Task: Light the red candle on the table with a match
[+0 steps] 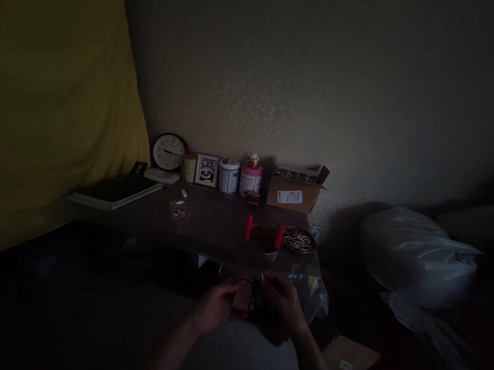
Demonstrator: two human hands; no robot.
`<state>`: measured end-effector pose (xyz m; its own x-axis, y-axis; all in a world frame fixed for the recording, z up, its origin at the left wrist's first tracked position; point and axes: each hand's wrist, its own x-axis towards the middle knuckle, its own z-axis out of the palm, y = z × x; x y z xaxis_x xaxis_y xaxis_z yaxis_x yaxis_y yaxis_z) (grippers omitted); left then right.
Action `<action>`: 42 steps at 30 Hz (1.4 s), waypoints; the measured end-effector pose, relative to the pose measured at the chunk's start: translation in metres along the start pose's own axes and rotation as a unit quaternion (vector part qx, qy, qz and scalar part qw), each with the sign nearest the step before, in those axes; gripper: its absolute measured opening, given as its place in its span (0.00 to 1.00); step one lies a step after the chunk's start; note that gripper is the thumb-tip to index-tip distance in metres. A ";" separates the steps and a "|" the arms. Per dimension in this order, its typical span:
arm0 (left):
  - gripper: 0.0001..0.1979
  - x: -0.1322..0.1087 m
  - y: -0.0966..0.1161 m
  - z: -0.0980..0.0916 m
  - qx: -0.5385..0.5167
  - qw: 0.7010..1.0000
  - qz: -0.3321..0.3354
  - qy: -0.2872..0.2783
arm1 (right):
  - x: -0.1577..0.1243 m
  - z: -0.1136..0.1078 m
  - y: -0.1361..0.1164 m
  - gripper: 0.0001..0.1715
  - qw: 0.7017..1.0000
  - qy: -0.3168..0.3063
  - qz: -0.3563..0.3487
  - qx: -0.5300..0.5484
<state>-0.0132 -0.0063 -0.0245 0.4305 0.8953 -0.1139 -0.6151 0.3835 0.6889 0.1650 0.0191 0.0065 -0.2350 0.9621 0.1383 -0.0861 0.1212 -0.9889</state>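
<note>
My left hand (214, 307) is closed around a small brownish matchbox (242, 294), held upright in front of the table's edge. To its right, my right hand (285, 302) pinches a thin pale matchstick (263, 276), apart from the box; no flame shows. Beyond my hands, a round bowl (262, 251) has a red candle (248, 228) at its left side and another red candle (279, 236) at its right. Beside the bowl, a round dish (313, 247) holds many loose matchsticks (298, 239). The dim light hides the finer details of my fingers.
Along the wall stand a clock (169, 151), a framed panda picture (207, 170), a white canister (228, 176), a pink canister (250, 180) and a cardboard box (293, 198). A small clear packet (179, 210) lies on the table (214, 229). White plastic bags (415, 255) bulge at right.
</note>
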 end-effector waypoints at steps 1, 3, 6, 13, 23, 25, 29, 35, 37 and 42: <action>0.18 0.000 0.000 0.001 0.000 1.000 -0.001 0.001 | 0.000 0.001 0.000 0.20 1.000 0.000 0.006 0.005; 0.17 -0.002 0.002 0.003 0.003 1.000 -0.003 0.001 | -0.001 0.001 0.000 0.18 1.000 0.003 0.014 0.017; 0.16 -0.003 0.004 0.007 0.004 1.000 0.002 0.000 | -0.003 0.002 -0.002 0.17 1.000 0.021 0.013 0.016; 0.15 -0.003 0.004 0.008 0.000 1.000 0.005 0.012 | -0.004 0.003 -0.005 0.17 0.997 0.056 -0.011 -0.042; 0.15 0.000 0.003 0.005 -0.025 0.999 0.018 0.010 | -0.002 0.003 0.010 0.15 0.993 0.038 -0.081 -0.076; 0.15 0.000 0.004 0.006 -0.024 0.999 0.021 0.012 | -0.003 0.004 0.010 0.15 0.992 0.028 -0.077 -0.092; 0.14 -0.002 0.005 0.008 -0.021 0.999 0.033 0.012 | -0.006 0.007 0.006 0.14 0.987 0.025 -0.091 -0.129; 0.11 0.000 0.007 0.006 -0.068 0.996 0.058 0.013 | -0.013 0.017 -0.009 0.14 0.975 -0.003 -0.106 -0.195; 0.10 0.001 0.007 0.006 -0.093 0.993 0.066 0.005 | -0.016 0.020 -0.011 0.13 0.968 -0.016 -0.124 -0.217; 0.12 -0.002 0.009 0.011 -0.111 0.989 0.087 -0.035 | -0.018 0.026 -0.009 0.18 0.948 -0.032 -0.190 -0.251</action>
<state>-0.0127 -0.0067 -0.0103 0.3455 0.9372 0.0479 -0.8106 0.2723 0.5184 0.1446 -0.0061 0.0146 -0.3400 0.8103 0.4774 0.2918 0.5735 -0.7655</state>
